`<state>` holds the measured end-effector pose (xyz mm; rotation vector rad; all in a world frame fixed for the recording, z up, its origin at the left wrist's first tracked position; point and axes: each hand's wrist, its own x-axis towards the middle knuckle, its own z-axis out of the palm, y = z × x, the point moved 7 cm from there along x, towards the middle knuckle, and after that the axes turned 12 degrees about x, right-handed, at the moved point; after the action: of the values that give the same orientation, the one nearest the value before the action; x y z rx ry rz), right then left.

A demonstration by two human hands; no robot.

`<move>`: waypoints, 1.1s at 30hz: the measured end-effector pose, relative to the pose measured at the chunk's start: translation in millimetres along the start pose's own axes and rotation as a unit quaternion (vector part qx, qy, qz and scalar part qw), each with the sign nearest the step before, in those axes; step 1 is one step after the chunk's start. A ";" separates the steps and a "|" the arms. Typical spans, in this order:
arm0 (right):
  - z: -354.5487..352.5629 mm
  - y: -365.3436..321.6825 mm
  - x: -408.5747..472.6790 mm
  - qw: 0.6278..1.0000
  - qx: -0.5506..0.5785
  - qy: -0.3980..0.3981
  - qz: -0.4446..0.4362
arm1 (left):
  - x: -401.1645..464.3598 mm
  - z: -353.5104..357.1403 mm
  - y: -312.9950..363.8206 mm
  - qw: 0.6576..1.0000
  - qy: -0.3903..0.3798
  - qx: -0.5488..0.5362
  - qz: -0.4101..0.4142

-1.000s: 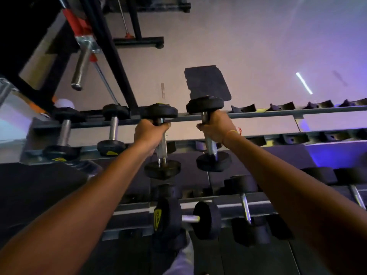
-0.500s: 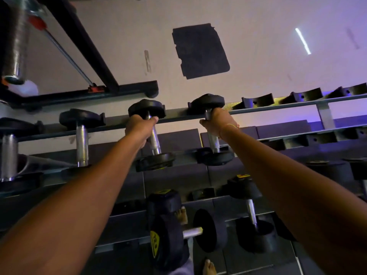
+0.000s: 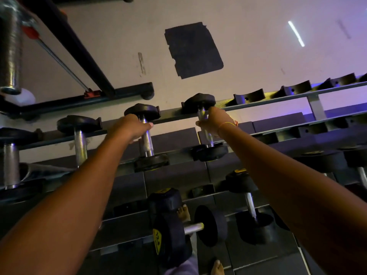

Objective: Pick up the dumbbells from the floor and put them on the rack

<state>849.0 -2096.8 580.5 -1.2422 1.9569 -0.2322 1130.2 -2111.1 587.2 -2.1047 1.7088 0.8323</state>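
Dumbbells (image 3: 146, 135) on rack (image 3: 258, 105), grips (image 3: 130, 127) closed

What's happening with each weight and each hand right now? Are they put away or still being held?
Left hand: wrapped around a dumbbell handle.
Right hand: wrapped around a dumbbell handle.
Left-hand dumbbell: seated across the top rack rails, still gripped.
Right-hand dumbbell: seated across the top rack rails, still gripped.
Neighbouring dumbbell: racked, untouched.
Yellow-labelled dumbbell: lying sideways down by the bare feet, not racked.
Top-rack cradles: vacant.
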 end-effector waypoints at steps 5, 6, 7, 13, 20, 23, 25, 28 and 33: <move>-53.0 2.6 -51.2 0.996 -0.020 0.075 -0.055 | -55.9 -42.7 70.3 0.973 0.143 0.153 0.098; -66.1 5.2 -65.9 0.993 -0.024 0.094 -0.065 | -71.1 -44.7 92.0 0.967 0.157 0.156 0.125; -80.0 10.0 -81.9 0.990 -0.024 0.117 -0.076 | -89.2 -44.6 115.4 0.960 0.169 0.155 0.161; -170.6 101.5 -195.7 0.963 -0.007 0.248 -0.104 | -228.1 -4.7 249.8 0.885 0.212 0.110 0.399; -232.4 321.0 -412.1 0.908 0.033 0.416 -0.025 | -430.5 133.0 371.7 0.764 0.213 0.121 0.597; -222.1 425.3 -532.7 0.886 0.051 0.460 0.034 | -543.4 224.3 403.0 0.696 0.201 0.165 0.670; -204.1 488.4 -617.4 0.867 0.063 0.486 0.085 | -621.0 288.3 415.4 0.652 0.180 0.190 0.712; -170.5 572.3 -744.1 0.834 0.078 0.523 0.157 | -737.8 379.7 426.9 0.583 0.153 0.222 0.766; -107.4 689.3 -927.4 0.776 0.100 0.563 0.267 | -917.7 531.5 430.0 0.468 0.091 0.263 0.839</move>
<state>495.4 -1008.0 770.6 -0.2716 3.0701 -1.0371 474.4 -1193.1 779.2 0.5451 3.1579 0.1289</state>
